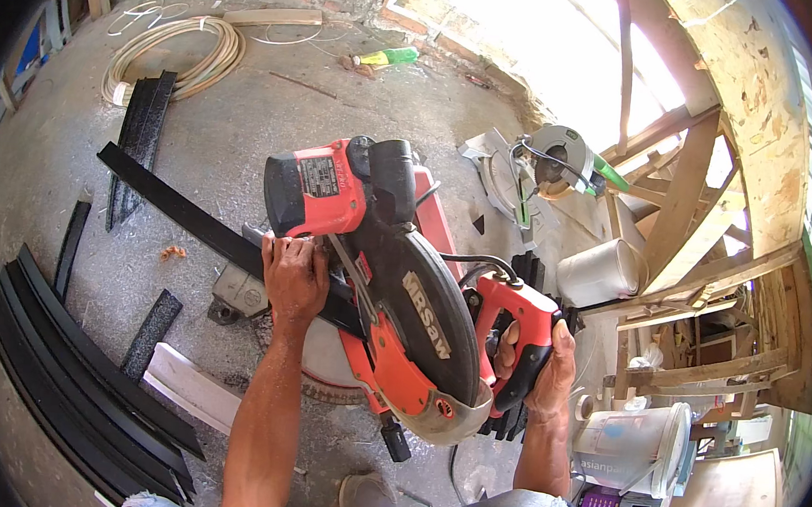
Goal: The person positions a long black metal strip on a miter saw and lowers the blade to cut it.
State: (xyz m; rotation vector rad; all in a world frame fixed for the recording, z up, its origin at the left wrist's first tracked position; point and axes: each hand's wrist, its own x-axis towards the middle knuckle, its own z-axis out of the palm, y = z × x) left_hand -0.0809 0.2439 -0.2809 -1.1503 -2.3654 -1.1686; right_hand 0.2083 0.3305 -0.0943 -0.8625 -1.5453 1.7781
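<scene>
A red and black mitre saw (394, 281) stands on the concrete floor in front of me, its round blade guard (429, 327) tilted up. A long black strip (181, 207) lies across the saw's table, running out to the left. My left hand (294, 278) presses flat on this strip just left of the blade. My right hand (540, 364) is wrapped around the saw's red handle (519, 334) on the right side.
Several black strips (81, 380) are stacked at the lower left, and short offcuts (150, 333) lie nearby. A coiled hose (174, 54) is at the back. White buckets (634, 443), a circular saw (556, 160) and timber framing (704, 229) crowd the right.
</scene>
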